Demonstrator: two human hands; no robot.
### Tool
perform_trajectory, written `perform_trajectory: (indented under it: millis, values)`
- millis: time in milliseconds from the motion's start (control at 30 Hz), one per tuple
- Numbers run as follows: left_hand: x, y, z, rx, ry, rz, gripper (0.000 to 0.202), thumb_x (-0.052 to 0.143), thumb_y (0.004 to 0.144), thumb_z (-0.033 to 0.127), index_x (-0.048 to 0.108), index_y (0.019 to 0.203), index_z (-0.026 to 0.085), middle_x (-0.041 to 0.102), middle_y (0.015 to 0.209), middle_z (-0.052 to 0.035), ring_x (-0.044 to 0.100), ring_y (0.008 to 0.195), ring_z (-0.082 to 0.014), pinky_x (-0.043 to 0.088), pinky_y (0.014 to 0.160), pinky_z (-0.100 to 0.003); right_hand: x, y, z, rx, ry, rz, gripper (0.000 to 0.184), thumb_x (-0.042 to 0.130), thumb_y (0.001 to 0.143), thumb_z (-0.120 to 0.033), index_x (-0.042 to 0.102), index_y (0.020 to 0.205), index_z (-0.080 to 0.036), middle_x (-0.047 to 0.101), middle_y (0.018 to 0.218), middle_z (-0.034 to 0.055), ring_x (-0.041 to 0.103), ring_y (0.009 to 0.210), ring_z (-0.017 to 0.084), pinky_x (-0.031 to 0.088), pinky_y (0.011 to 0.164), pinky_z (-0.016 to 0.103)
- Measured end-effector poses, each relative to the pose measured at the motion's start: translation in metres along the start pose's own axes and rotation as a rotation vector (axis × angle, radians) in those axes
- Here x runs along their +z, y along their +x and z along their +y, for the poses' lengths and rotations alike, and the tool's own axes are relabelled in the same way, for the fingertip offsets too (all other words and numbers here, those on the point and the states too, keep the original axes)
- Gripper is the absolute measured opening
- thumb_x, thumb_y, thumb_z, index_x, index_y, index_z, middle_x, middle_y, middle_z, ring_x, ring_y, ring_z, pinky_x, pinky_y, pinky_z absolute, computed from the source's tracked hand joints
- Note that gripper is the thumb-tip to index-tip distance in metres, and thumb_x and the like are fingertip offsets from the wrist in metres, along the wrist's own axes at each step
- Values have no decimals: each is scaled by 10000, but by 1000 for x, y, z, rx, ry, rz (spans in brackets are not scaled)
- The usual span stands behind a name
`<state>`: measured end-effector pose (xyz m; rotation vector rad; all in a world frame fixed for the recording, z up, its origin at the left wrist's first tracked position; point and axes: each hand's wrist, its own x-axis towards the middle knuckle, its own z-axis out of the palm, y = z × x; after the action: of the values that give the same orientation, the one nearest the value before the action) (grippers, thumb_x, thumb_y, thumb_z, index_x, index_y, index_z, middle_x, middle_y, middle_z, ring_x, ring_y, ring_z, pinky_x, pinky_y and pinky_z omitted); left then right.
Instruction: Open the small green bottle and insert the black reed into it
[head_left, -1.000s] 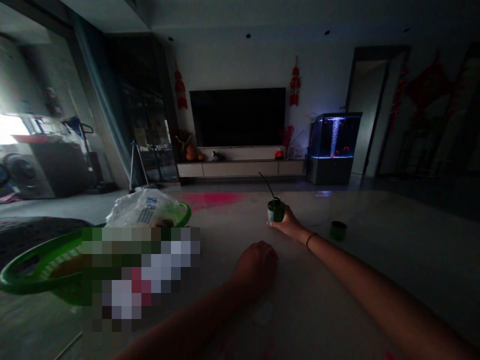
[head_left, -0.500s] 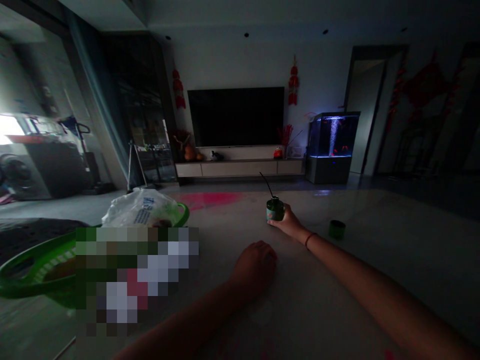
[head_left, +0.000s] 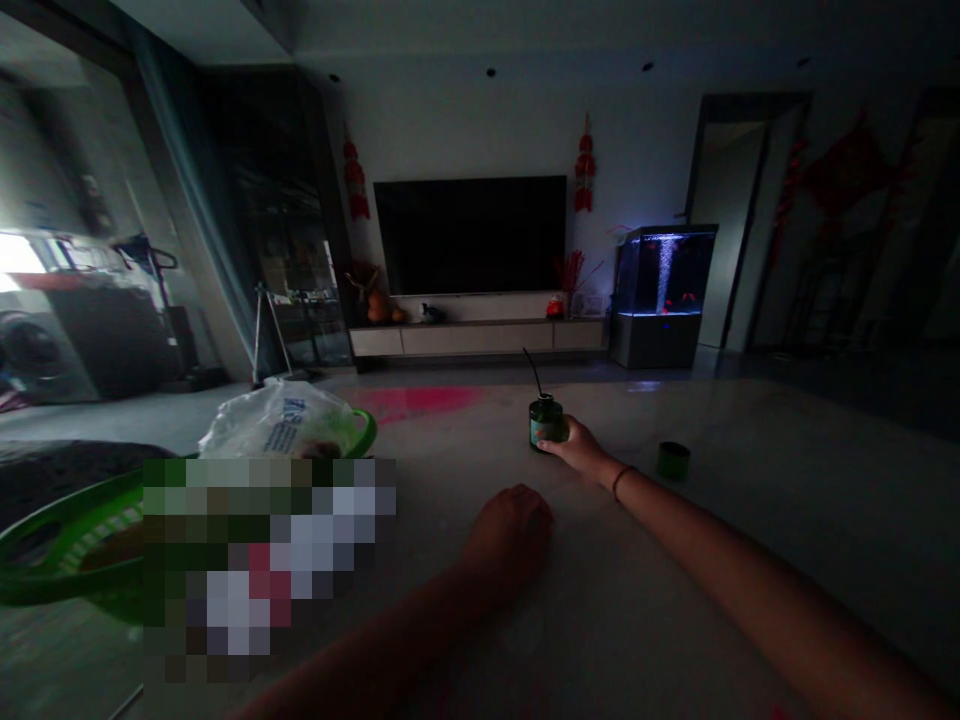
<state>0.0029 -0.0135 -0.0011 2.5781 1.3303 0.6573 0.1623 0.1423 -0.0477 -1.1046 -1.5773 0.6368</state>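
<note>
Green bottle (head_left: 547,422) is held upright, wrapped by the fingers of the right hand (head_left: 579,450); left hand (head_left: 508,535) is laid curled and free on the counter (head_left: 622,610).

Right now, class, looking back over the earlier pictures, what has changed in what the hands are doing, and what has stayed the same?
The right hand keeps hold of the green bottle and tips it towards upright, so its thin black tube leans less to the left. Nothing is taken up or let go. The left hand stays a closed fist, and the green cup and green basket stay where they were.
</note>
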Motion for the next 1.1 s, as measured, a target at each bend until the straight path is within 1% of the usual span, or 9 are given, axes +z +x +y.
perform_trajectory:
  millis: [100,167,433,633,733,800,867,1033,1100]
  values:
    - [-1,0,0,2,-11,-2,171,393,780,171,562,802,162,579,874,-48,525,824,-151,406,781,-267,-1,-2,-4,10,14,15,411,697,529,-285,513,872,-153,630,893,67,597,815,183,451,748,332]
    - [-1,0,0,6,-18,-4,167,395,781,178,560,805,166,577,876,-44,523,828,-150,406,782,-265,-1,-2,-6,5,28,3,392,691,539,-271,518,872,-157,632,899,63,597,823,182,448,761,339]
    - [-1,1,0,-5,-15,-1,166,397,764,156,560,793,165,580,869,-44,524,824,-151,403,789,-272,-2,-3,-11,-15,109,-87,326,655,583,-221,523,874,-156,630,896,59,594,816,160,442,793,334]
    - [-1,0,1,-22,-11,-10,175,392,772,163,564,805,162,579,890,-50,525,837,-156,405,791,-278,-10,-1,-11,-18,131,-195,292,652,587,-208,555,858,-155,632,921,57,593,840,156,427,825,338]
    - [-2,0,1,-16,-14,-19,178,390,775,164,565,806,160,580,883,-52,528,822,-153,409,779,-272,-14,1,-11,6,172,-244,300,654,578,-197,558,860,-154,632,917,58,592,844,158,425,830,341]
    - [-2,0,1,-18,-18,-21,177,391,777,167,565,806,161,579,880,-52,529,817,-153,409,776,-271,-15,0,-11,26,196,-264,337,658,566,-185,545,882,-157,631,913,53,593,837,158,429,823,344]
    - [-2,0,1,-13,-19,-10,173,392,778,171,563,806,164,578,880,-49,527,824,-154,406,783,-272,-13,0,-10,24,166,-244,394,674,546,-189,526,910,-157,625,908,50,592,826,163,438,800,345]
    - [-1,-1,1,1,-19,6,170,395,772,168,561,803,168,580,881,-43,524,840,-155,396,800,-272,-4,-1,-2,-56,-119,-24,523,732,462,-254,489,915,-157,582,910,53,563,832,184,434,772,348]
    - [-1,-1,1,6,-18,10,172,395,772,169,563,809,170,582,883,-44,525,840,-156,395,798,-270,-2,-1,3,-60,-172,9,534,725,473,-274,477,933,-166,573,910,48,557,837,184,429,768,345]
